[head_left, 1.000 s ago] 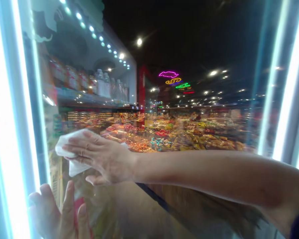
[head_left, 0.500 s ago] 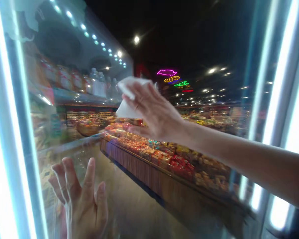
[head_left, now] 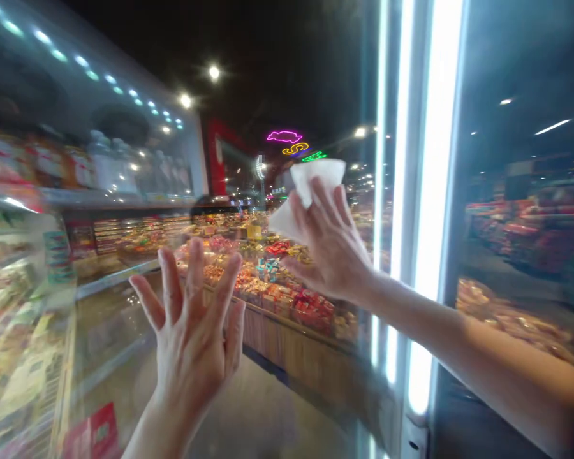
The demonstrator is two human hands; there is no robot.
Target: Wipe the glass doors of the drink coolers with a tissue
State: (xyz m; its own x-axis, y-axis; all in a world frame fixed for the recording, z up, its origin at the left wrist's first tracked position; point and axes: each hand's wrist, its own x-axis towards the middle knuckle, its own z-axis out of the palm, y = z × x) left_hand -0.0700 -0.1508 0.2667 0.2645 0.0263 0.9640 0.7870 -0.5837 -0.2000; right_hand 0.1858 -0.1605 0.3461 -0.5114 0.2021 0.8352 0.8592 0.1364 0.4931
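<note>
"Cloth (head_left: 319, 170): where?"
"Under our right hand (head_left: 333, 255), fingers outspread, just left of the light tubes (head_left: 441, 159)."
"Our left hand (head_left: 191, 341)?"
"Fingers splayed, released; open room separates our hands."

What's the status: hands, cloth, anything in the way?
Right hand outstretched, white cloth at its fingers. Left hand open, fingers spread, nothing visible in it. Bright light tube right of cloth, right forearm crossing in front.

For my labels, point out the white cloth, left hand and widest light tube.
White cloth (head_left: 322, 170), head view: upper part.
Left hand (head_left: 191, 341), head view: its back.
Widest light tube (head_left: 435, 191), head view: middle.
</note>
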